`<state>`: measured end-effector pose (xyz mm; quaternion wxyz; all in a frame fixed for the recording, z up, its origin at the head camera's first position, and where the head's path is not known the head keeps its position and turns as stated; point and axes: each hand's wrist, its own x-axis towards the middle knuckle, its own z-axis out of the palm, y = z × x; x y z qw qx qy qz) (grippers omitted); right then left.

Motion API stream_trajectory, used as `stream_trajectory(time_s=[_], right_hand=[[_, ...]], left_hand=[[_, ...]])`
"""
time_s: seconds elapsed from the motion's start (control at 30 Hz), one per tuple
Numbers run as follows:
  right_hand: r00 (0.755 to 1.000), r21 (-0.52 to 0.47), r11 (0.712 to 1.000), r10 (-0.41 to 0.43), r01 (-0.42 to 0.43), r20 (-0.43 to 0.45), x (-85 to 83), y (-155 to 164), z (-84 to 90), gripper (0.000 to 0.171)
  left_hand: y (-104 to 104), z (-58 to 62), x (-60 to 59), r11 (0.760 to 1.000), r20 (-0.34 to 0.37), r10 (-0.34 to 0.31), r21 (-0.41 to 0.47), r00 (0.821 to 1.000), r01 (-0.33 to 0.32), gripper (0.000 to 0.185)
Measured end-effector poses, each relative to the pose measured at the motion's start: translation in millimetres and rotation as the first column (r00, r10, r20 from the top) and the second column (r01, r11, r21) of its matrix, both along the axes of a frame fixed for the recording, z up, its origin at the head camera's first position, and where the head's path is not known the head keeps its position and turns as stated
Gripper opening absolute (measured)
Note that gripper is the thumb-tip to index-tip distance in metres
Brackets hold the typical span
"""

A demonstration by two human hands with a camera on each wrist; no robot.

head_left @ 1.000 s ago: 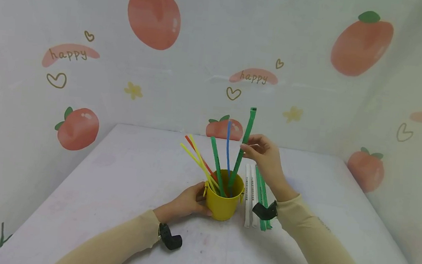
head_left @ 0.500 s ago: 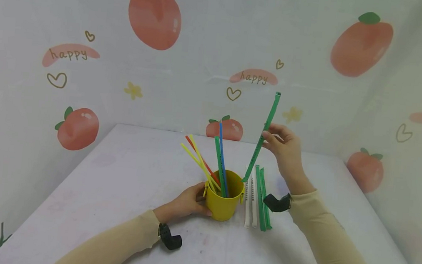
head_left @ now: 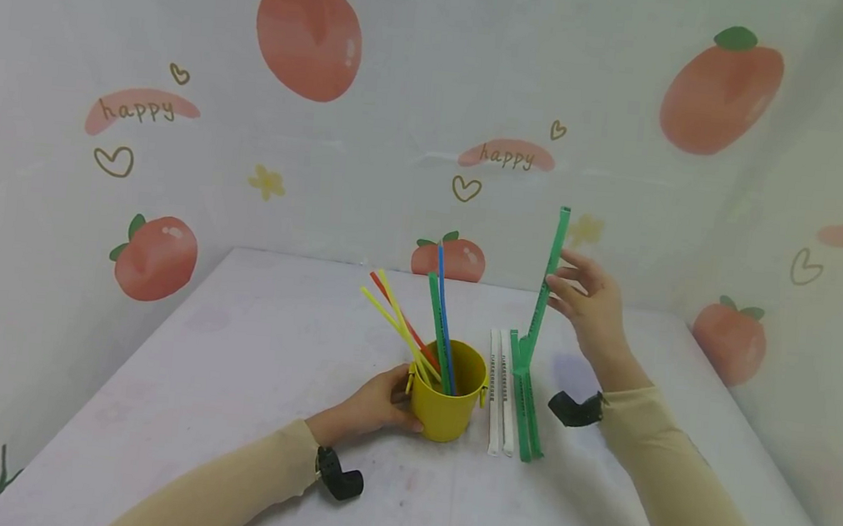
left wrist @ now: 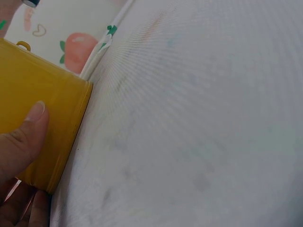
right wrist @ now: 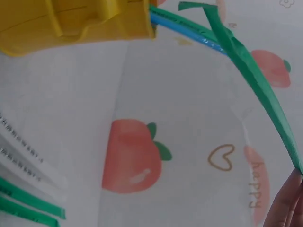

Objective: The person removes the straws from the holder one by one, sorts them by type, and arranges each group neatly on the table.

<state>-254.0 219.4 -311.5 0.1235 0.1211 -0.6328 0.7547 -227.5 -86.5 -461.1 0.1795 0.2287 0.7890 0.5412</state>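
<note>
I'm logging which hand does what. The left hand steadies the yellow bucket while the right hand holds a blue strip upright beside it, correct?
Not quite: the strip in the right hand is green, not blue. The head view shows the green strip held upright beside the yellow bucket, which the left hand steadies. The blue strip stands in the bucket.
</note>
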Motion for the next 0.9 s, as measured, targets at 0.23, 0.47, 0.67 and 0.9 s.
stream_trajectory(time_s=[0.23,0.47,0.67,0.9], right_hand=[[0.999,0.088,0.996,-0.020,0.016,0.050,-1.0,13,-17.3,0.059],[0.989,0.169,0.985,-0.042,0.018,0.138,-4.5,31,-41.4,0.064],[0.975,0.360,0.932,-0.119,0.044,0.188,-5.3,46,-62.9,0.064],[0.953,0.512,0.859,-0.131,-0.030,0.275,-5.6,56,-86.1,0.063]], left_hand=[[1,1.1,1.1,1.000,0.007,0.007,-0.007,1.000,-0.007,0.084],[1,2.1,1.8,1.000,0.014,0.006,-0.003,1.000,-0.006,0.084],[0,1.9,1.4,1.000,0.013,0.001,0.007,1.000,-0.001,0.083],[0,0.1,0.2,1.000,0.009,0.004,0.001,1.000,-0.004,0.084]])
